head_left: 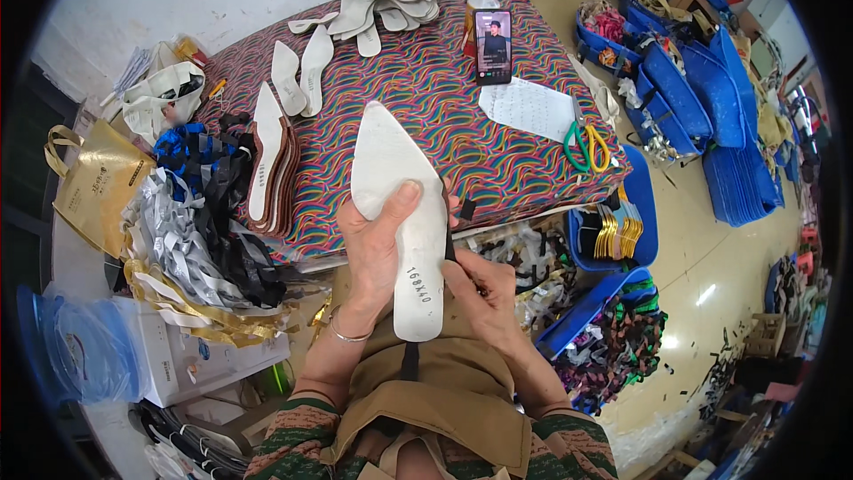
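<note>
"Brown apron (pixel 426 418) nearest; where are the hands?"

"Left hand (pixel 369 244) is clamped around a white insole (pixel 419 244) above the apron, pointed toe toward the table (pixel 400 89). Right hand (pixel 484 293) meets its edge near a dark strip (pixel 449 236); whether it's pinching that, I can't tell."

"Any writing?"

"Black stamped characters by the insole's heel, similar ones on the insole stack (pixel 266 147) at left. Gold bag (pixel 99 182): dark lettering. White sheet (pixel 529 109): rows too small to read."
</note>
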Demonstrator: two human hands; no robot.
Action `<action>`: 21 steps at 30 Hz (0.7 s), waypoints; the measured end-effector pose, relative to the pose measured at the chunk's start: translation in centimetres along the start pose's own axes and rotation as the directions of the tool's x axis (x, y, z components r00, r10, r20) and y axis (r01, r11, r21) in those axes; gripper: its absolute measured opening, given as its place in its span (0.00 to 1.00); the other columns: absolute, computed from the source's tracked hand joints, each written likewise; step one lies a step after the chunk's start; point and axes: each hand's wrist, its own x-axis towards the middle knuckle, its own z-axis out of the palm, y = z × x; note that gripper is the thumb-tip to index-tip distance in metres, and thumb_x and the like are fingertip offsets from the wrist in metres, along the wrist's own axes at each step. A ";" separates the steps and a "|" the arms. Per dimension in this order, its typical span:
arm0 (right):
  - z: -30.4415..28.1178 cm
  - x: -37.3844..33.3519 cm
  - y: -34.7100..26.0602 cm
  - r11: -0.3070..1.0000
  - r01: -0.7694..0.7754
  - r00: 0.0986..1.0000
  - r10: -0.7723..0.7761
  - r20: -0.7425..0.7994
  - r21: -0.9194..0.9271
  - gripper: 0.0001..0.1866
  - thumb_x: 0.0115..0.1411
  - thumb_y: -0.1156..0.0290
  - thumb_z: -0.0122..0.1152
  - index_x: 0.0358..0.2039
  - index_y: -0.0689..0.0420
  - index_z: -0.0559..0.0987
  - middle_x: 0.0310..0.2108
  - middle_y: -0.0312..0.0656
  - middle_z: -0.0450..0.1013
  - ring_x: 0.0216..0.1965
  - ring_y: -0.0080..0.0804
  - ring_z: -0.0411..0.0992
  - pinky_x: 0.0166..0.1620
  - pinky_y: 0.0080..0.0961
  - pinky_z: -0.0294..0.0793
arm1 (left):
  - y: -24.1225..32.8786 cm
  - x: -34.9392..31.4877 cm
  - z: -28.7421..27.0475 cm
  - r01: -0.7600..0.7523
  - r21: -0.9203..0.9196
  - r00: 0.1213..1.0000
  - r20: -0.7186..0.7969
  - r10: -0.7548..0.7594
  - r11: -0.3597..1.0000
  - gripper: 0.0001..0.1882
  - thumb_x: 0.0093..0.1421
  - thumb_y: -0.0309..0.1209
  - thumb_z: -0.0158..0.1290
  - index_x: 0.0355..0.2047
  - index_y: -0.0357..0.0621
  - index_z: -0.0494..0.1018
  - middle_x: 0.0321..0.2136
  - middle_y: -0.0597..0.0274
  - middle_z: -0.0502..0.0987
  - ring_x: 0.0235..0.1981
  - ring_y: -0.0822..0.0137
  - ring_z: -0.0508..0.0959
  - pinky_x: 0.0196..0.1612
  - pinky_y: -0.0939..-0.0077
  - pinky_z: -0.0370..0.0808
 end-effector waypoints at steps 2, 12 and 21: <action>0.4 0.6 0.6 0.998 0.026 0.999 -0.028 -0.043 -0.049 0.07 0.60 0.78 0.53 0.36 0.65 0.78 0.19 0.40 0.69 0.20 0.23 0.65 0.26 0.23 0.66 | -0.4 0.3 -0.4 0.030 -0.023 1.000 0.003 -0.030 0.999 0.15 0.64 0.33 0.53 0.42 0.31 0.73 0.36 0.48 0.79 0.34 0.59 0.82 0.34 0.67 0.81; 0.9 2.0 1.1 0.921 0.247 0.957 -0.281 -0.074 -0.303 0.05 0.61 0.77 0.60 0.34 0.65 0.79 0.17 0.42 0.68 0.18 0.27 0.67 0.23 0.26 0.66 | -1.3 -1.2 -2.3 0.230 -0.006 0.972 0.059 -0.230 0.973 0.14 0.67 0.33 0.49 0.42 0.30 0.73 0.34 0.52 0.80 0.32 0.64 0.81 0.36 0.72 0.78; -2.1 2.2 1.2 0.998 0.059 0.994 -0.060 -0.096 -0.015 0.11 0.54 0.82 0.62 0.40 0.66 0.78 0.27 0.40 0.76 0.29 0.24 0.75 0.32 0.21 0.72 | -2.2 -0.9 -2.8 0.425 -0.192 0.876 0.333 -0.349 0.884 0.13 0.67 0.34 0.49 0.36 0.32 0.70 0.19 0.59 0.71 0.18 0.66 0.73 0.23 0.70 0.73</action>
